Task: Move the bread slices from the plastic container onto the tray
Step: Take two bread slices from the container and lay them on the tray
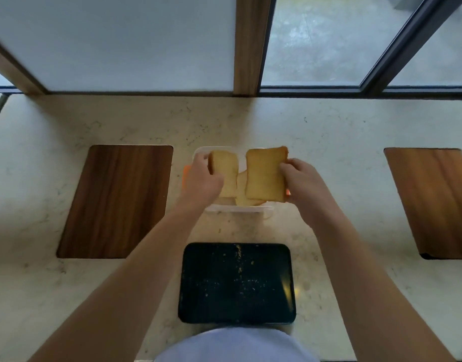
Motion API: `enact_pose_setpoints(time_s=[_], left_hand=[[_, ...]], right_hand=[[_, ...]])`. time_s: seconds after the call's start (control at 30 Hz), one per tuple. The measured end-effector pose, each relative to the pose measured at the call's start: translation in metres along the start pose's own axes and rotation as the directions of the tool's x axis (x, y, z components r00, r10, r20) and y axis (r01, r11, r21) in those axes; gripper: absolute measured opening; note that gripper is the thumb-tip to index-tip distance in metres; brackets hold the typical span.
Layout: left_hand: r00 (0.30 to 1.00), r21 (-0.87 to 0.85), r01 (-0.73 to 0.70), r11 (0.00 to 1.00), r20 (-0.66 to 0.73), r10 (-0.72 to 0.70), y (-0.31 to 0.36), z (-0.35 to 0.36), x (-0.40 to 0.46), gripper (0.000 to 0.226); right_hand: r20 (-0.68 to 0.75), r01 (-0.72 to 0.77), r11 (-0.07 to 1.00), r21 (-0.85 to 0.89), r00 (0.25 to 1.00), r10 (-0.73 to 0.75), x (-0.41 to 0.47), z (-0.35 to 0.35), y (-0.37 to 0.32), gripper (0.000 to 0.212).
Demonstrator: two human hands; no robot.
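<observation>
Golden bread slice [266, 173] is pinched at its right edge by the right hand [301, 178]; a second bread slice [226, 173] is gripped at its left edge by the left hand [202, 180]. Both slices sit between the hands, above the clear plastic container [237, 209], where another slice lies. Nearer the person than both hands, the black tray [236, 283] rests on the pale desk [342, 218].

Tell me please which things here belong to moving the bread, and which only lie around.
Belong to the job:
left hand holding a bread slice
right hand holding a second slice
plastic container
black tray

Only lying around:
left wooden board
right wooden board
</observation>
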State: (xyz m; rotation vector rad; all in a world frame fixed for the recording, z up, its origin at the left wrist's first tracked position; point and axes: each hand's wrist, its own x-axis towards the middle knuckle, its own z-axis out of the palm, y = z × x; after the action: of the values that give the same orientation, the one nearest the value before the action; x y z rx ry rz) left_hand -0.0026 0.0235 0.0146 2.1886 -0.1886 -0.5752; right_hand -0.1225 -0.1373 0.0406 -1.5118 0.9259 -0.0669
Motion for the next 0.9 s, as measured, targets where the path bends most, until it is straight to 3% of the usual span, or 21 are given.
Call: enact_pose_setpoints(time_s=[0.1,0.17,0.3,0.43,0.57,0.7,0.8,0.9], left_hand=[[0.977,-0.453,0.178,0.874,0.184,-0.104,-0.029,-0.03,-0.045,0.046],[0.932,-0.608,0.342,0.717,0.316,-0.177,-0.062,-0.037,-0.079,0.043],[0.835,-0.63,0.546,0.552,0.362,-0.413,-0.14,-0.033,-0.14,0.048],[0.752,-0.7,0.62,0.354,0.401,-0.524,-0.188,-0.03,-0.184,0.047],[0.745,-0.72,0.618,0.316,0.409,-0.527,-0.2,-0.031,-0.199,0.042],[0.77,-0.702,0.598,0.386,0.369,-0.521,-0.208,-0.036,-0.197,0.036],[0.789,-0.718,0.57,0.4,0.341,-0.512,-0.216,-0.04,-0.193,0.037],[0.801,-0.743,0.546,0.387,0.328,-0.501,-0.217,-0.044,-0.189,0.035]], right_hand=[[0.162,-0.163,0.929,0.331,0.98,0.114,-0.031,-0.016,0.022,0.019],[0.3,-0.332,0.873,0.357,0.926,0.229,-0.046,-0.015,0.048,0.029],[0.474,-0.531,0.821,0.208,0.79,0.39,-0.074,0.005,0.115,0.034],[0.477,-0.526,0.842,0.12,0.774,0.416,-0.096,0.037,0.159,0.045],[0.396,-0.458,0.888,-0.036,0.809,0.433,-0.107,0.058,0.181,0.039],[0.305,-0.341,0.912,-0.227,0.865,0.399,-0.107,0.068,0.187,0.026],[0.247,-0.369,0.91,-0.188,0.879,0.408,-0.097,0.072,0.189,0.018],[0.247,-0.477,0.876,-0.064,0.843,0.477,-0.082,0.079,0.188,0.027]])
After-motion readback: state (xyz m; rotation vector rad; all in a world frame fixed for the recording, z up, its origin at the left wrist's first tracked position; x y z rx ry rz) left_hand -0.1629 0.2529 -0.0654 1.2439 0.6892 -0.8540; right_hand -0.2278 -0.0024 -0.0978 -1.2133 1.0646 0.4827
